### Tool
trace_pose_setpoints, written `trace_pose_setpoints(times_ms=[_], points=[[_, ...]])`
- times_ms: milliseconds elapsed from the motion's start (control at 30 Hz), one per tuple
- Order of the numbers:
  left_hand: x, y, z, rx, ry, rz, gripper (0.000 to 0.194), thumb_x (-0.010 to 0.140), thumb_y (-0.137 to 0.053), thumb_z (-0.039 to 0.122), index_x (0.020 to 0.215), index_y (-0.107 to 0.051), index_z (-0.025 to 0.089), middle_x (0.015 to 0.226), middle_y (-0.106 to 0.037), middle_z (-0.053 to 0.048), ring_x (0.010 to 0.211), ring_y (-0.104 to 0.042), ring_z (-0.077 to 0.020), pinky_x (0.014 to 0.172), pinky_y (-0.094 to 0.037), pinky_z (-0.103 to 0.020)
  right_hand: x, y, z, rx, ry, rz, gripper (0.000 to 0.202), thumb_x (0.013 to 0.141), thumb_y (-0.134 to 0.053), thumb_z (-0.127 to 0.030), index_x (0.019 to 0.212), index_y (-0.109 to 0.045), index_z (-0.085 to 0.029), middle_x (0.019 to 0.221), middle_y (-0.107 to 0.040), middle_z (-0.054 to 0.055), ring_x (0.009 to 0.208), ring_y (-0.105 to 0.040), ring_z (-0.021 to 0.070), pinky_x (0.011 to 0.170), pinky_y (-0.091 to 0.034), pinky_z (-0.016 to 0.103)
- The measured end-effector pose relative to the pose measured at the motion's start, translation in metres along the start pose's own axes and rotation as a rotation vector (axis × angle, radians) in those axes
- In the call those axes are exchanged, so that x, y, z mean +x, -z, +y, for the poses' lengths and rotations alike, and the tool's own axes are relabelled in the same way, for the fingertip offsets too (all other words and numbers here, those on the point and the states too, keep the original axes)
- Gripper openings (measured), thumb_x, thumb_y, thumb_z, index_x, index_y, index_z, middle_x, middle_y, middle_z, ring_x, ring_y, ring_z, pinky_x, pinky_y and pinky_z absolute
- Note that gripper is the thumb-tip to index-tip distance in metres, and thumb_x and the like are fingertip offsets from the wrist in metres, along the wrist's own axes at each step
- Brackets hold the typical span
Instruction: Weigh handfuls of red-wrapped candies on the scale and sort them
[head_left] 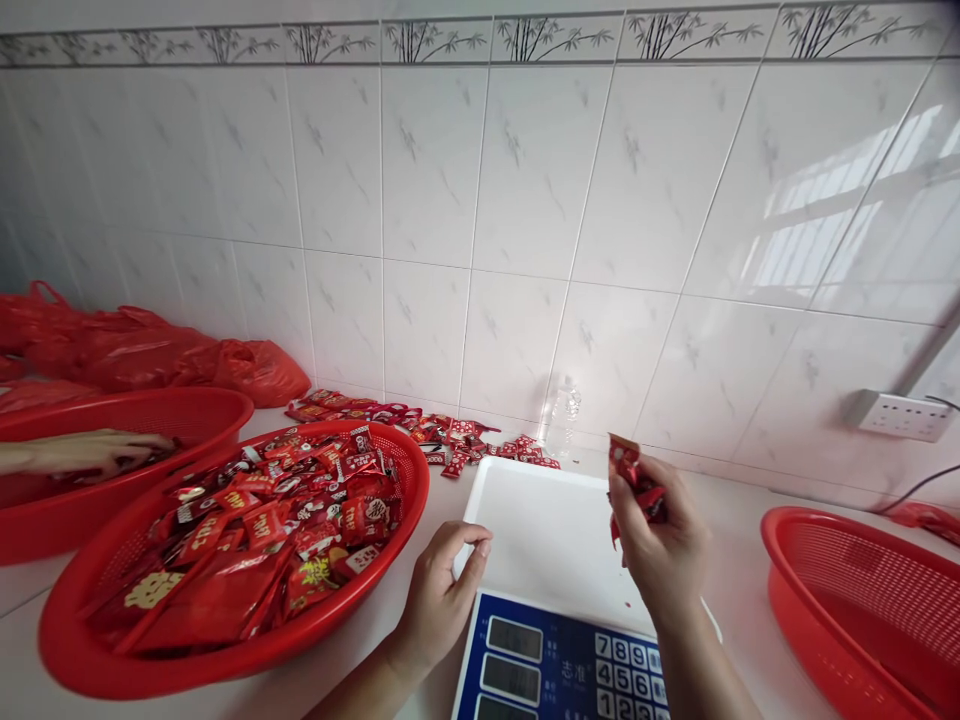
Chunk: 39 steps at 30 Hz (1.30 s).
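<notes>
My right hand is closed around several small red candy packets, raised over the white pan of a digital scale. The packets stick out past my thumb and fingertips. My left hand is at the pan's left edge, fingers curled in and the thumb tip close to the index finger; nothing shows between them. Below the pan is the scale's blue panel with number keys and small displays. Left of my left hand stands a red plastic basket heaped with red-wrapped candies.
Another person's hand reaches into a second red basket at far left. Red plastic bags lie behind it. Loose candies and a clear bottle are along the wall. A third red basket and a power strip are at right.
</notes>
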<state>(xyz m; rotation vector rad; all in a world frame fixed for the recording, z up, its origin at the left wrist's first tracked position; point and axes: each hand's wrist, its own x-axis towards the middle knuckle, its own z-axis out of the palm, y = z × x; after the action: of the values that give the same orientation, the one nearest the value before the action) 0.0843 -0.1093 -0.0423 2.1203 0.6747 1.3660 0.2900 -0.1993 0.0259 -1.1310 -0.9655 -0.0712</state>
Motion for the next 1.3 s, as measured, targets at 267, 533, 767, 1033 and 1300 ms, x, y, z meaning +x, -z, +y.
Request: trace_pose_setpoints(times_ms=[267,533,767,1033,1300], points=[[-0.001,0.000,0.001,0.024,0.022,-0.010,0.018,0.093,-0.048,0.032,0.095,-0.062,0.020,0.090,-0.066,-0.006,0.087,-0.064,-0.0199,0.079,-0.053,-0.031,0.000,-0.008,-0.002,-0.333,0.242,-0.342,0.022,0.086,-0.057,-0.030,0.107,-0.064,-0.027,0.102,-0.063,0.006,0.080,-0.063,0.0183,0.065,-0.051,0.029],[0.000,0.001,0.004,0.134,-0.126,-0.030,0.035,0.090,-0.056,0.022,0.124,-0.056,0.026,0.113,-0.064,-0.007,0.109,-0.058,-0.0220,0.094,-0.048,-0.037,-0.007,-0.015,-0.013,-0.337,0.147,-0.883,0.026,0.083,-0.057,-0.020,0.105,-0.066,-0.027,0.097,-0.063,0.003,0.075,-0.061,0.0138,0.067,-0.050,0.026],[0.001,0.000,0.003,0.138,-0.162,0.022,0.037,0.088,-0.060,0.020,0.123,-0.056,0.028,0.114,-0.064,-0.006,0.109,-0.058,-0.0220,0.093,-0.049,-0.037,-0.021,-0.028,-0.017,-0.342,0.208,-0.975,0.027,0.079,-0.055,-0.012,0.098,-0.067,-0.027,0.088,-0.063,0.000,0.071,-0.056,0.0122,0.063,-0.046,0.023],[0.002,-0.001,0.001,0.114,-0.146,0.012,0.010,0.088,-0.060,0.018,0.095,-0.064,0.023,0.099,-0.065,-0.004,0.103,-0.059,-0.0207,0.092,-0.049,-0.036,-0.023,-0.029,-0.014,-0.382,0.198,-0.973,0.021,0.080,-0.057,-0.014,0.095,-0.066,-0.026,0.089,-0.062,0.000,0.073,-0.057,0.0122,0.065,-0.045,0.023],[0.002,-0.002,-0.002,0.093,-0.121,0.024,0.003,0.088,-0.060,0.021,0.089,-0.062,0.023,0.093,-0.065,-0.003,0.102,-0.058,-0.0207,0.092,-0.047,-0.036,-0.015,-0.020,-0.009,-0.439,0.126,-0.962,0.013,0.082,-0.061,-0.021,0.093,-0.066,-0.025,0.091,-0.062,0.000,0.067,-0.055,0.0111,0.062,-0.044,0.024]])
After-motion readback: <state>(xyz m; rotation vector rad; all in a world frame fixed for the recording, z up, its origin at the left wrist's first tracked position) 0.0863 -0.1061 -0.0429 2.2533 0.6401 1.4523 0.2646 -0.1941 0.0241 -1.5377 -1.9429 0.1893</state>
